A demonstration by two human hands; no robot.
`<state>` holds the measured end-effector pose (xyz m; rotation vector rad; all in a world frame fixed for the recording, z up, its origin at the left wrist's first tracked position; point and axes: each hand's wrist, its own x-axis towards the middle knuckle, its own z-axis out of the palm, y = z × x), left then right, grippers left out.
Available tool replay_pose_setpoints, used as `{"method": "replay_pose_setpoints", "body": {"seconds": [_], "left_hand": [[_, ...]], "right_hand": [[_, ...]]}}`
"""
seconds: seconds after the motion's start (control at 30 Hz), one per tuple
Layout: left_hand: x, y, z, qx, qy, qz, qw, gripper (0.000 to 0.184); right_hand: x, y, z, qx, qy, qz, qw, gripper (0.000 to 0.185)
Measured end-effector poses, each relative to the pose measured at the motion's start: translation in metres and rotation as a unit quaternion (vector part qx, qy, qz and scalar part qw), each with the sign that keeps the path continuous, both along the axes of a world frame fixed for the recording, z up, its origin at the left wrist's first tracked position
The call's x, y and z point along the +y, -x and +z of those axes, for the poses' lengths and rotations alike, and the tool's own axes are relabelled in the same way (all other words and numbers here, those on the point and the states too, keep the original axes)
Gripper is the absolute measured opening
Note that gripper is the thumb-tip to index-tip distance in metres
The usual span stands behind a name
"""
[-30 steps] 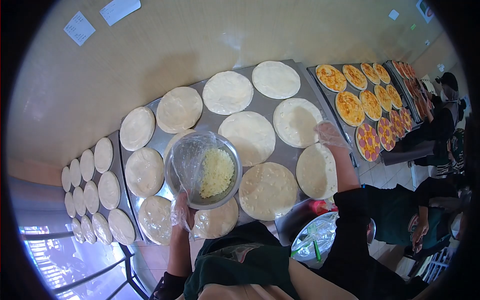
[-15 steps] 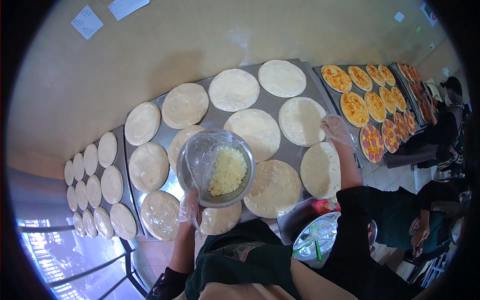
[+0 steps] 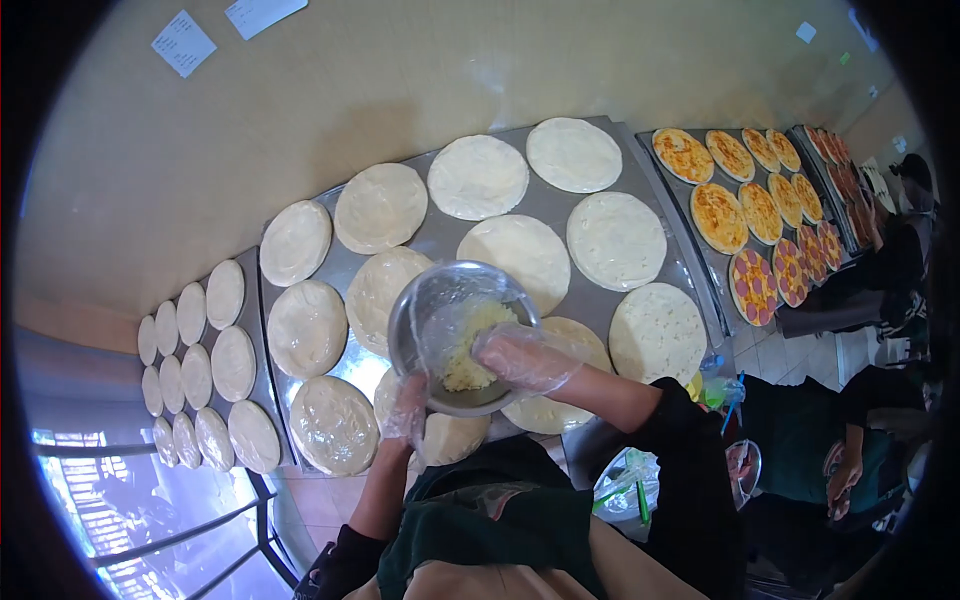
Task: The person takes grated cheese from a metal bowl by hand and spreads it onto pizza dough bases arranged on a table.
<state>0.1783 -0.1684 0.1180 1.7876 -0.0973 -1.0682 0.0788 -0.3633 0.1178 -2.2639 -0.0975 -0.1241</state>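
Note:
A steel bowl (image 3: 405, 335) with grated white cheese (image 3: 462, 372) and a clear plastic sheet inside hangs over the dough rounds. My left hand (image 3: 408, 405), in a clear glove, grips the bowl's near left rim. Inside the bowl, my gloved right hand (image 3: 508, 357) touches the cheese; its fingertips are hidden, so its hold on any cheese is unclear. Pale dough rounds (image 3: 615, 240) lie in rows on the metal tray (image 3: 435, 232) around and beneath the bowl.
More dough rounds (image 3: 233, 364) fill a tray at the left. Sauced pizzas (image 3: 719, 218) and topped ones (image 3: 753, 287) are on trays at the right. Containers (image 3: 630, 485) stand below the near edge. Other people (image 3: 850, 465) are at the far right. Papers (image 3: 184, 44) hang on the wall.
My right hand has moved left from over the right-hand dough rounds into the bowl. My left hand and the bowl have shifted slightly right in view.

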Motion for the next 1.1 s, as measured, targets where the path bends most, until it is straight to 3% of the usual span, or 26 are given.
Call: {"method": "replay_pose_setpoints", "body": {"seconds": [0.07, 0.13, 0.2, 0.23, 0.33, 0.4, 0.43, 0.47, 0.5, 0.63, 0.7, 0.8, 0.87, 0.93, 0.97, 1.1], "left_hand": [[0.0, 0.003, 0.006, 0.13, 0.103, 0.135, 0.977, 0.028], [-0.001, 0.003, 0.005, 0.115, 0.092, 0.107, 0.983, 0.028], [-0.004, 0.006, 0.012, 0.124, 0.086, 0.093, 0.984, 0.028], [-0.004, 0.005, 0.006, 0.123, 0.089, 0.091, 0.984, 0.028], [0.0, 0.003, -0.01, 0.12, 0.074, 0.072, 0.987, 0.028], [0.001, 0.005, 0.0, 0.026, 0.072, -0.018, 0.997, 0.029], [-0.002, 0.006, 0.011, 0.025, 0.07, -0.012, 0.997, 0.029], [-0.009, 0.008, 0.025, -0.046, 0.038, -0.074, 0.995, 0.029], [-0.012, 0.009, 0.033, -0.115, 0.006, -0.137, 0.984, 0.028], [-0.018, 0.003, 0.013, -0.004, 0.034, -0.088, 0.996, 0.03], [-0.021, 0.003, 0.007, 0.131, 0.071, 0.049, 0.988, 0.033], [-0.022, 0.005, 0.011, 0.168, 0.109, 0.084, 0.976, 0.036], [-0.019, 0.004, 0.017, 0.16, 0.117, 0.084, 0.977, 0.038], [-0.015, 0.003, 0.019, 0.152, 0.135, 0.121, 0.972, 0.04], [-0.011, 0.001, 0.016, 0.098, 0.119, 0.089, 0.984, 0.036], [-0.004, -0.004, 0.021, 0.151, 0.15, 0.172, 0.962, 0.039]], "right_hand": [[-0.001, -0.003, -0.002, 0.004, -0.007, 0.007, 1.0, 0.018], [0.002, -0.004, -0.01, 0.006, -0.015, 0.018, 1.0, 0.021], [0.013, 0.001, -0.023, -0.106, -0.025, 0.066, 0.992, 0.024], [0.013, 0.003, -0.021, -0.108, -0.022, 0.065, 0.992, 0.024], [0.009, 0.0, -0.004, -0.064, -0.086, -0.012, 0.994, 0.022], [-0.004, -0.015, 0.012, 0.026, 0.022, 0.012, 0.999, 0.022], [-0.008, -0.017, 0.02, 0.025, 0.02, 0.018, 0.999, 0.022], [-0.014, -0.016, 0.029, 0.129, -0.206, 0.003, 0.97, 0.021], [-0.018, -0.014, 0.036, 0.226, -0.418, -0.013, 0.88, 0.02], [-0.028, -0.004, 0.048, 0.284, -0.441, -0.029, 0.851, 0.022], [-0.034, 0.004, 0.047, 0.244, -0.549, -0.062, 0.797, 0.023], [-0.073, 0.019, 0.061, 0.19, -0.553, -0.1, 0.805, 0.026], [-0.112, 0.03, 0.061, 0.132, -0.467, -0.153, 0.861, 0.024], [-0.153, 0.038, 0.069, 0.154, -0.442, -0.254, 0.846, 0.023], [-0.172, 0.043, 0.068, 0.155, -0.389, -0.295, 0.859, 0.023], [-0.239, 0.061, 0.032, 0.183, -0.273, -0.386, 0.862, 0.019]]}}
